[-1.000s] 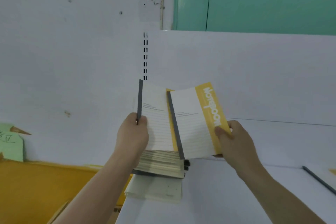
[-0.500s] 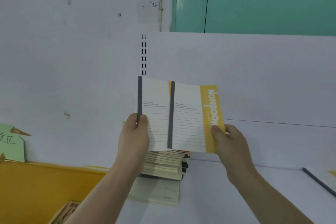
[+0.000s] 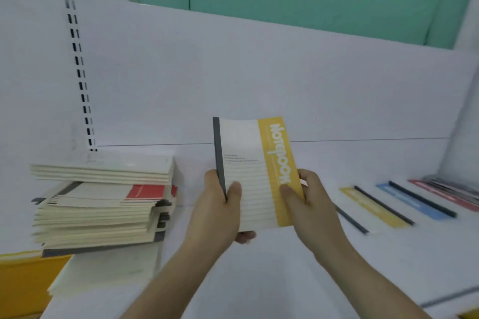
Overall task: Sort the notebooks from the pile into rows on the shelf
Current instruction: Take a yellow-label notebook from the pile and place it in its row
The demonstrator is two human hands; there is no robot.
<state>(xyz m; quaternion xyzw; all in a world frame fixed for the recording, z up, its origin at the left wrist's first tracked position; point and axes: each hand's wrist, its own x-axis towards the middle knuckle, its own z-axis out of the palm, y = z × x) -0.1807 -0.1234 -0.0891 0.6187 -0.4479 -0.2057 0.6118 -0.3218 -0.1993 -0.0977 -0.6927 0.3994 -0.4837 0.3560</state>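
I hold a yellow-banded notebook upright over the white shelf, its lined cover facing me and its grey spine to the left. My left hand grips the spine edge; my right hand pinches the yellow band on the right edge. A second notebook may sit squared behind it; I cannot tell. The pile of notebooks lies to the left on the shelf. Further right lie a yellow row, a blue row and a red row.
A white back panel with a slotted upright rises behind the shelf. A yellow surface sits at the lower left. A loose pale notebook lies flat under the pile. Green wall stands above the panel.
Two fanned notebooks have closed into a single visible front. My view has swung right: the pile now sits to the left and the sorted rows have come into sight.
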